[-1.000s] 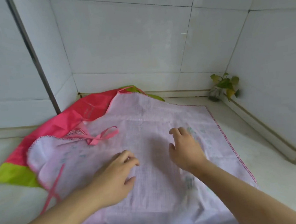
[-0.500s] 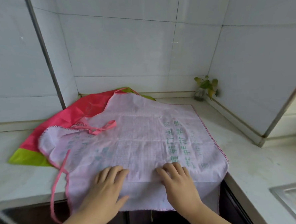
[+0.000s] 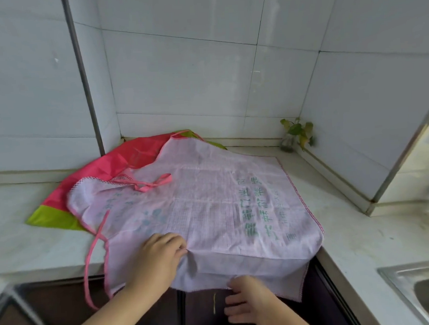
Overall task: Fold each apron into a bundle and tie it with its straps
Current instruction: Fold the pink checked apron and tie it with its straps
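First fold starting: left hand (image 3: 159,258) pinches the pink apron (image 3: 211,212); right hand (image 3: 247,303), loosely curled at six o'clock, should lift the hem toward twelve.

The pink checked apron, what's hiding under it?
Under the pink checked apron lies a red and green apron, poking out at the back left. How far it reaches beneath is covered.

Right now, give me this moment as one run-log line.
phase: first fold starting | left hand: pinching pink apron at counter edge | right hand: at hanging hem, grip unclear | red apron: underneath, untouched
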The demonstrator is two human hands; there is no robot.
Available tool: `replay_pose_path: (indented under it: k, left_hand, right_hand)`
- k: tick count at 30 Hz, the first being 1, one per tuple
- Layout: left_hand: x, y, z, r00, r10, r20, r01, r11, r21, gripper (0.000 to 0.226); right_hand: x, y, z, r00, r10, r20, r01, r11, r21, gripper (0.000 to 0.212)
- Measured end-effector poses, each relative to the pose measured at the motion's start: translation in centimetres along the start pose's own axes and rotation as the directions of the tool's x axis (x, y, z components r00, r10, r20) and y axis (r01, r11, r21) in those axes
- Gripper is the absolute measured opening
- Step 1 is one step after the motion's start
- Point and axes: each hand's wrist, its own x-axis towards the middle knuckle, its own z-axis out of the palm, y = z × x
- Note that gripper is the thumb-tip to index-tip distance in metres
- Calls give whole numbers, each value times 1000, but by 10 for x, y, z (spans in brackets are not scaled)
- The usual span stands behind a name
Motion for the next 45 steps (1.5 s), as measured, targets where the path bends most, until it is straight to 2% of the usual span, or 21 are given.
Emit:
replay_pose_path:
  k: [2, 4, 9, 11, 13, 15, 17, 19, 21, 24, 26, 28, 29, 31, 35, 39, 41, 44, 45]
  left_hand:
    - [1, 1, -2, 995, -100, -13, 98, 990, -104, 24]
    - [3, 3, -6, 986, -166, -2, 163, 970, -182, 21]
    - [3, 4, -15, 989, -124, 77, 134, 980, -150, 17]
    - [0, 13, -19, 994, -70, 84, 73, 996, -41, 10]
    - [-6, 35, -22, 992, -10, 128, 3, 999, 49, 50]
    - [-9, 63, -26, 987, 61, 151, -62, 998, -1, 87]
    - [-7, 91, -24, 987, 90, 136, -88, 996, -23, 99]
    - [0, 112, -25, 994, 61, 88, -60, 998, -11, 91]
    - [9, 123, -30, 998, 56, 19, -55, 998, -38, 71]
    - [19, 120, -49, 998, 57, -39, -59, 997, -44, 79]
    - [22, 105, -61, 998, 2, -63, -1, 1000, 14, 82]
    - [25, 87, -74, 993, -101, -57, 105, 991, 84, 79]
    - [26, 78, -83, 984, -167, -59, 172, 981, 87, 75]
    - [28, 61, -98, 954, -292, -63, 296, 953, 65, 63]
    - [31, 35, -135, 911, -408, -62, 411, 910, 55, 51]
    - [33, 4, -161, 870, -490, -58, 485, 870, -87, 59]
    - [32, -2, -172, 880, -474, -31, 457, 862, -219, 59]
    - [33, 1, -183, 913, -403, -60, 305, 774, -555, 29]
    - [36, 4, -186, 910, -407, -76, 269, 722, -637, 17]
  right_hand:
    - [13, 11, 1, 999, 40, 34, -49, 945, 324, 45]
    - [17, 14, 5, 999, -23, 27, 6, 866, 500, 44]
    - [12, 15, 13, 982, -186, -21, 144, 679, 720, 32]
    - [8, 13, 12, 973, -228, -40, 178, 625, 760, 42]
    - [-5, 6, 10, 949, -314, -34, 226, 600, 768, 53]
    - [-26, -8, 13, 898, -440, -22, 314, 606, 731, 54]
    - [-56, -28, 16, 845, -534, -42, 414, 602, 682, 48]
    - [-85, -45, 19, 786, -611, -91, 543, 613, 574, 13]
    - [-109, -60, 18, 707, -676, -209, 690, 594, 413, 27]
    - [-135, -74, 8, 507, -772, -384, 861, 479, 172, 27]
    - [-141, -78, -8, 383, -795, -471, 896, 444, -21, 22]
    - [-149, -83, -25, 305, -797, -521, 870, 456, -188, 20]
    - [-155, -86, -31, 293, -802, -520, 851, 467, -241, 27]
    - [-159, -91, -43, 317, -805, -502, 817, 501, -286, 47]
    - [-167, -103, -67, 377, -804, -460, 810, 527, -258, 95]
    - [-179, -112, -84, 409, -806, -427, 838, 518, -174, 107]
    - [-184, -116, -92, 415, -813, -408, 846, 510, -156, 95]
    - [-180, -117, -108, 352, -837, -418, 857, 468, -215, 36]
    - [-177, -118, -112, 327, -832, -447, 857, 461, -231, 30]
